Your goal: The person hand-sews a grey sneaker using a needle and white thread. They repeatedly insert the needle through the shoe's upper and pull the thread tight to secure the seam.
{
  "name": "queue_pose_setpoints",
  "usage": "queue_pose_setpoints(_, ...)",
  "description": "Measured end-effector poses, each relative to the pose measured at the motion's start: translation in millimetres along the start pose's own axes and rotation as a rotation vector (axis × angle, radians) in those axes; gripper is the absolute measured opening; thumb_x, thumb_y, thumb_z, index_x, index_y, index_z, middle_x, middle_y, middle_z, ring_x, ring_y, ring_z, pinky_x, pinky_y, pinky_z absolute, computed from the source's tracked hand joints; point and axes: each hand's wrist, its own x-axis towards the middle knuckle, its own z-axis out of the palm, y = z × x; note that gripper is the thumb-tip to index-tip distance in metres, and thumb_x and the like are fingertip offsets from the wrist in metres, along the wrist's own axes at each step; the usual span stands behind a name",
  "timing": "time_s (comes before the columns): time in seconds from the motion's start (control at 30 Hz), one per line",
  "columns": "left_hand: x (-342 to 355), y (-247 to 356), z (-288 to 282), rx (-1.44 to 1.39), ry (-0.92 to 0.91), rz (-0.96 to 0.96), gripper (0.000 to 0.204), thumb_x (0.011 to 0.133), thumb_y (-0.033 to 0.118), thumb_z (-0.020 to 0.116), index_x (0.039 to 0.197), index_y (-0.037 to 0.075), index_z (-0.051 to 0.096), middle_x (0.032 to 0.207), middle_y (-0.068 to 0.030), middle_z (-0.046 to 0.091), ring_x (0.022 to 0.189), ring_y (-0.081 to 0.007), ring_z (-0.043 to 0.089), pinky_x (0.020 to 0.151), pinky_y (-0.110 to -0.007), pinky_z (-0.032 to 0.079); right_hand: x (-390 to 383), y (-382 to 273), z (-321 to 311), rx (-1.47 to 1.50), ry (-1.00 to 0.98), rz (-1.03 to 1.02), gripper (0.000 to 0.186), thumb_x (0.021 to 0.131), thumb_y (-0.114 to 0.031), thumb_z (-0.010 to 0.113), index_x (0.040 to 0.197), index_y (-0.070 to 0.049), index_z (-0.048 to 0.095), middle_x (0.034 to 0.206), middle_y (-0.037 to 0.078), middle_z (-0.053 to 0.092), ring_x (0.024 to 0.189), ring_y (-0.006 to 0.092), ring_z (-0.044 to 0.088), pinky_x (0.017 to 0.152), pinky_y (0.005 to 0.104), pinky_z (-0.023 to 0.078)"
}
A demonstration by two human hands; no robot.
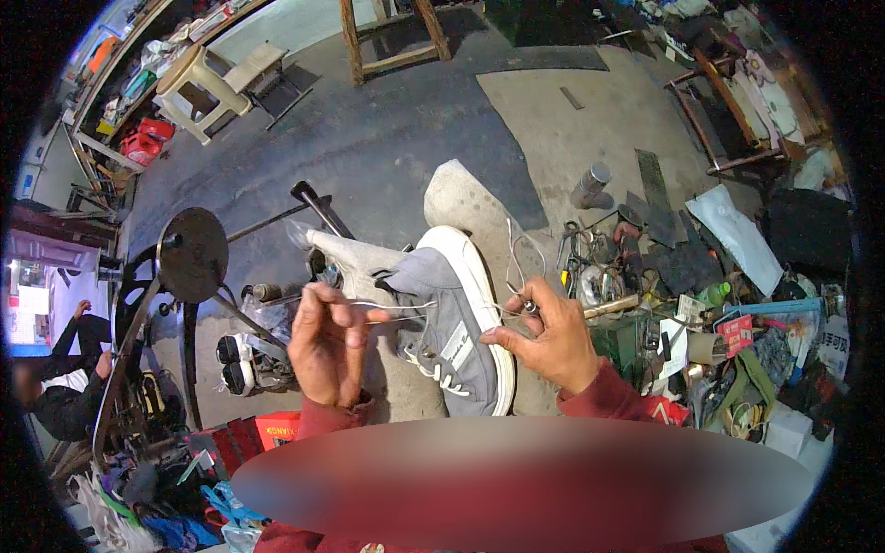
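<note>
A grey canvas sneaker [454,321] with a white sole and white laces lies on its side across my lap, sole edge to the right. My left hand [329,343] is left of it, fingers closed on a white thread [396,306] that runs to the shoe's upper. On the right, my right hand [546,337] pinches a small dark tool [530,306] with a shiny end; its tip is hidden, so I cannot tell its kind. That thumb rests at the sole's edge. A loose loop of white thread [513,251] rises above the right fingers.
A round dark metal stand [192,255] rises at left. Hand tools [590,263], a metal can [592,184] and boxed clutter lie at right. A beige plastic stool [195,92] and a wooden frame [398,63] stand farther off. A person sits at the far left edge.
</note>
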Motion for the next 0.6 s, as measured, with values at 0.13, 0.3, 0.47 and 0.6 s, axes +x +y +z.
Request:
queue_pose_setpoints(0.13,17,23,-25,-0.105,0.064,0.101,0.032,0.111,0.033,0.043,0.092,0.011,0.056,0.066,0.0009,0.043,0.049,-0.0117,0.037,0.060,-0.034,0.046,-3,7,10,0.012,0.077,-0.052,0.041,0.074,-0.024,0.093,0.084,-0.004,0.058,0.064,0.006,0.063,0.051,0.0126,0.058,0.045,0.0315,0.044)
queue_pose_setpoints(0.3,20,52,-65,-0.012,0.195,0.182,0.034,0.110,0.031,0.047,0.083,0.011,0.053,0.057,0.0045,0.027,0.046,-0.0083,0.021,0.045,-0.027,0.026,-2,12,10,-0.127,0.037,-0.174,0.041,0.081,-0.023,0.087,0.071,-0.005,0.052,0.058,0.012,0.058,0.047,0.0254,0.060,0.045,0.0356,0.044)
queue_pose_setpoints(0.47,8,39,-90,0.030,0.425,0.043,0.032,0.108,0.033,0.050,0.082,0.014,0.053,0.057,0.0058,0.028,0.045,-0.0089,0.021,0.045,-0.029,0.027,3,8,10,-0.082,0.031,-0.201,0.041,0.085,-0.024,0.084,0.069,-0.004,0.051,0.057,0.014,0.055,0.043,0.0267,0.055,0.043,0.0360,0.038)
queue_pose_setpoints(0.6,-3,47,-106,0.167,0.336,0.007,0.037,0.108,0.035,0.050,0.077,0.014,0.046,0.065,0.0019,0.040,0.047,-0.0137,0.035,0.054,-0.030,0.042,-3,13,7,0.009,0.055,-0.123,0.032,0.085,-0.021,0.081,0.074,-0.004,0.057,0.059,0.014,0.058,0.050,0.0300,0.060,0.049,0.0412,0.044)
